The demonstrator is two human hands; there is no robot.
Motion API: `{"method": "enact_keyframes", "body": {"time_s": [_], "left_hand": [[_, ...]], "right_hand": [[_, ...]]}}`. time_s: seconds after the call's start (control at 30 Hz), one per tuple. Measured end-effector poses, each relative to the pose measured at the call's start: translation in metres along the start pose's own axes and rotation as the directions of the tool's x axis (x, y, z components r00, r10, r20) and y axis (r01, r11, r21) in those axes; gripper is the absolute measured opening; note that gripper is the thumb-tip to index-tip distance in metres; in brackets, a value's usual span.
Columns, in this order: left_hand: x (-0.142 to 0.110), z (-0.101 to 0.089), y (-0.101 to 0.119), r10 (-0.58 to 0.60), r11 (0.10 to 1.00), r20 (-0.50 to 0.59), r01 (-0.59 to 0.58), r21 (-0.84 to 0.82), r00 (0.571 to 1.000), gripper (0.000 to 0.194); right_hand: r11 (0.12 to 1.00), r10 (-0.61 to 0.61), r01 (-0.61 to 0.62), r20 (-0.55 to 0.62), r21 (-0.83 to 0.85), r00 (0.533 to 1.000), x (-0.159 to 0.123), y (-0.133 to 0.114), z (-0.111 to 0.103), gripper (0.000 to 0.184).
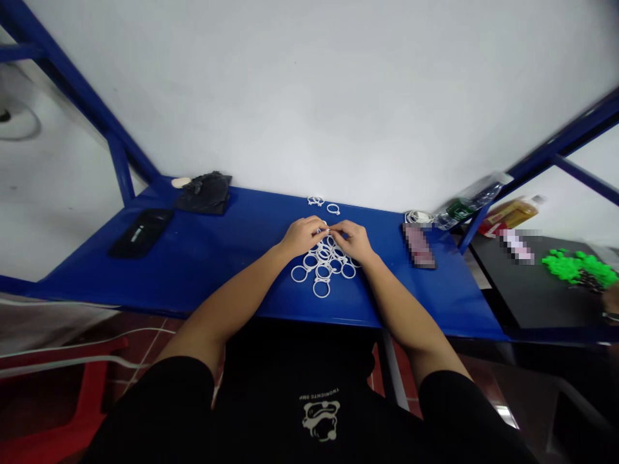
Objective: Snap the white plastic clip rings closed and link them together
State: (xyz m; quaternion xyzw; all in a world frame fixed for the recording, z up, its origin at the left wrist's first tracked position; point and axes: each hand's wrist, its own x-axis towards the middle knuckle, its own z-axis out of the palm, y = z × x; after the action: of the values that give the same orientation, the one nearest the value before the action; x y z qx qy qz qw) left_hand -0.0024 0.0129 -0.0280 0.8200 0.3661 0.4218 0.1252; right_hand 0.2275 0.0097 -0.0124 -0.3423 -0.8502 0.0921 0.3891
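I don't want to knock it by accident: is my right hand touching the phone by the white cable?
Apart. The head view shows a wide strip of bare blue tabletop between the right hand and the phone.

Rings (323, 270) lie piled near the front middle of the table (251, 232), with a few behind. A bag (206, 193) lies left; a phone (420, 246) and a bottle (474, 201) lie right.

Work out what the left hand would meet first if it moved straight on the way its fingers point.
Most likely the right hand: the left hand points across at it, fingertips nearly meeting beside the white rings. A small white part shows there and might be met first; depth is unclear.
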Motion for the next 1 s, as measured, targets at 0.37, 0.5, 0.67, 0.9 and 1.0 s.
{"method": "enact_keyframes", "body": {"time_s": [0.37, 0.5, 0.67, 0.9, 1.0], "left_hand": [[0.002, -0.005, 0.005, -0.027, 0.994, -0.004, 0.026, -0.103, 1.0, 0.009], [0.002, -0.006, 0.007, -0.037, 0.994, -0.01, 0.035, -0.105, 0.999, 0.01], [0.002, -0.002, 0.007, -0.053, 0.996, -0.024, 0.051, -0.077, 0.998, 0.013], [0.005, -0.007, 0.009, 0.012, 0.997, -0.037, -0.008, 0.083, 0.999, 0.025], [0.006, -0.013, 0.005, -0.061, 0.986, -0.07, 0.071, 0.153, 0.996, 0.027]], "right_hand": [[0.999, -0.032, 0.033, 0.037, -0.029, 0.999, 0.001, -0.007, -0.001, 0.025], [0.999, -0.01, 0.012, 0.041, -0.051, 0.999, 0.001, -0.008, 0.0, 0.024], [0.998, 0.041, -0.039, 0.039, -0.056, 0.998, 0.0, -0.007, 0.004, 0.018], [0.996, 0.083, -0.083, 0.021, -0.015, 0.996, -0.001, -0.003, 0.004, 0.021], [0.989, 0.147, -0.146, -0.034, 0.027, 0.989, -0.002, 0.002, 0.002, 0.026]]}}
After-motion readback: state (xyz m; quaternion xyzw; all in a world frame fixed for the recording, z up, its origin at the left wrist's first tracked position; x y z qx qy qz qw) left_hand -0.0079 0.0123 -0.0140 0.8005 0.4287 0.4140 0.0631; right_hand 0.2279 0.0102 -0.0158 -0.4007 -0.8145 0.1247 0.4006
